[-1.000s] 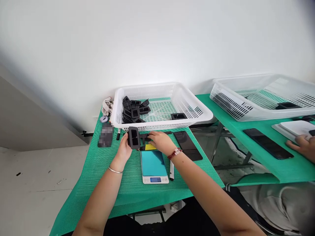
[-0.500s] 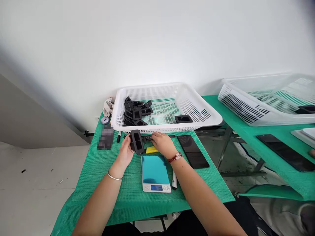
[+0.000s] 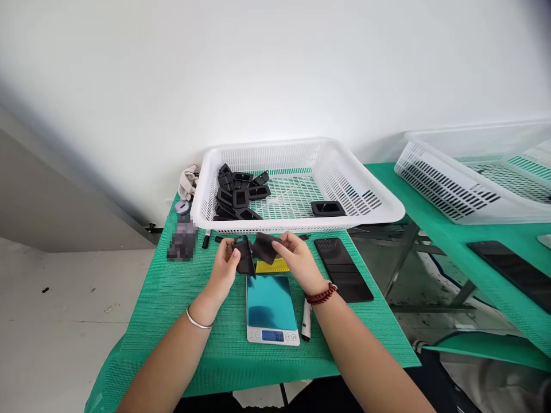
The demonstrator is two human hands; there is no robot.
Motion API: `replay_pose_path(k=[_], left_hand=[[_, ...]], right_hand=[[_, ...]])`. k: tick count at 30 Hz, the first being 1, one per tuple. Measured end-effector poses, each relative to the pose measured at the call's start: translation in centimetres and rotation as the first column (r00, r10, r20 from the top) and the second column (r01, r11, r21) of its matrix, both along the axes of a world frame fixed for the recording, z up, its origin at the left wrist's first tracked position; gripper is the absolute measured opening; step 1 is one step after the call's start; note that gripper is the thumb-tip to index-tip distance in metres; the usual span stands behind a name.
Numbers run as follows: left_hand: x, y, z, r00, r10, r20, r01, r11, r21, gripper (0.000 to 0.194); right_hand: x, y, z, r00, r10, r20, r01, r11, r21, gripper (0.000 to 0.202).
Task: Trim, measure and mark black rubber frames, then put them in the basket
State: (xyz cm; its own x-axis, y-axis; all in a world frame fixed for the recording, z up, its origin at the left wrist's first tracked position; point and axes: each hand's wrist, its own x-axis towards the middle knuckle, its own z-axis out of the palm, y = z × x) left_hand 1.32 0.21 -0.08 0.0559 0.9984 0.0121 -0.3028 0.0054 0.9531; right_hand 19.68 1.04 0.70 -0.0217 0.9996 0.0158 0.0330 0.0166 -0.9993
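Note:
My left hand (image 3: 224,265) is closed on a black plastic frame piece (image 3: 244,257), the kind with a rectangular opening, now turned nearly edge-on. A flat dark piece (image 3: 264,248) is pinched between the thumb and fingers of my right hand (image 3: 297,255). The two dark pieces meet or overlap above the table; I cannot tell whether they are joined. Just below them lies a digital scale (image 3: 271,304) with a shiny blue plate. Behind it is a yellow ruler-like strip (image 3: 273,266), partly hidden.
A white basket (image 3: 297,225) at the back holds several black frame pieces (image 3: 240,198), with more at its right (image 3: 328,208). A black phone (image 3: 344,269) and a white marker (image 3: 306,321) lie right of the scale. Another basket (image 3: 465,212) stands on the neighbouring table.
My right hand has left the dark tool lying by the basket and now grips a flat dark piece. My left hand has turned the frame piece so its opening no longer faces me.

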Motion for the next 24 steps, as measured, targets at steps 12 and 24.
replay_pose_path(k=[12, 24], left_hand=[[-0.2, -0.1, -0.6, 0.973, 0.111, -0.203, -0.090, 0.990, 0.110, 0.042], [-0.2, -0.5, 0.1, 0.952, 0.226, -0.209, -0.206, 0.972, 0.115, 0.035]], right_hand=[[-2.0, -1.9, 1.0, 0.917, 0.189, -0.350, -0.232, 0.969, -0.083, 0.037], [-1.9, -1.7, 0.8, 0.910, 0.178, -0.375, -0.216, 0.974, -0.061, 0.032]])
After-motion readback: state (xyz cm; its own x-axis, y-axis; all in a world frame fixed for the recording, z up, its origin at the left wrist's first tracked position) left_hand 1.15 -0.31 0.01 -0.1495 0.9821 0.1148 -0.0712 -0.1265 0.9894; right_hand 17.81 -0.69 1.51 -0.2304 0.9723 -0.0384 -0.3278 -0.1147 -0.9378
